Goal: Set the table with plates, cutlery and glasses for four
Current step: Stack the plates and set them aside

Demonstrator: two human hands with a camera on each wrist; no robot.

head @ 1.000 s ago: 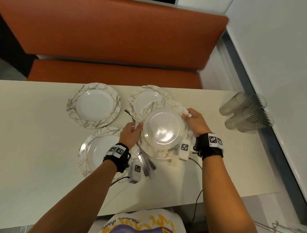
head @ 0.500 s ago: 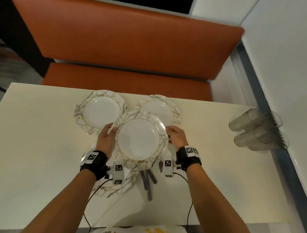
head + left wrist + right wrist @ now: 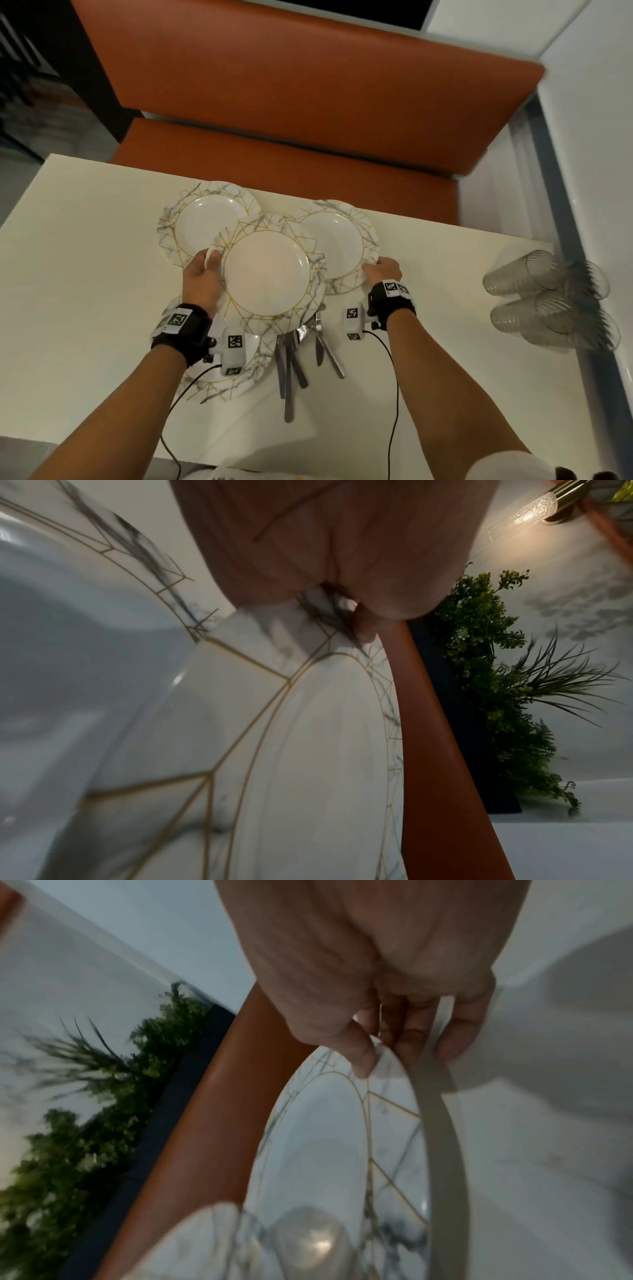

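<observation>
Both forearms reach forward, left hand (image 3: 202, 277) and right hand (image 3: 383, 270) each curled in a grip.

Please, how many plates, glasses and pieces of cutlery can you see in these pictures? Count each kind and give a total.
Marble-pattern plates: 4
Clear glasses: 4, as far as can be seen, lying on their sides
Cutlery pieces: cannot be counted, the pile is partly hidden under a plate
Total that can be counted: 8
</observation>
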